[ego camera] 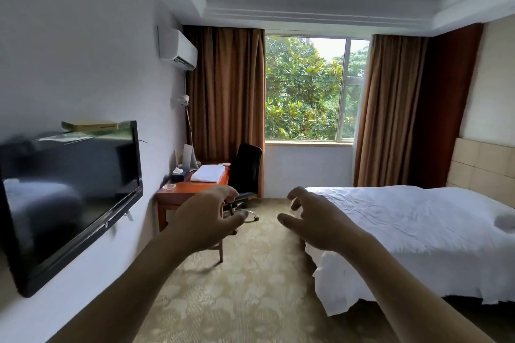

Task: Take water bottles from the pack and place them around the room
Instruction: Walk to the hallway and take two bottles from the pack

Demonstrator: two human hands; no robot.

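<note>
I see both arms stretched forward over the carpet (250, 287). My left hand (203, 223) and right hand (315, 223) are empty, fingers (228, 192) curled loosely apart, holding nothing. I cannot see any water bottles or pack. The red surface (192, 186) with folded towels (207, 173) stands left; the bed (418, 225) lies right.

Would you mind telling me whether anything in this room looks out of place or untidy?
Two things stand out. A flat box rests on top of the wall-mounted television, an odd perch. The white sheet on the bed is wrinkled and hangs unevenly at the near corner. No water bottles are visible; both hands are empty.
</note>
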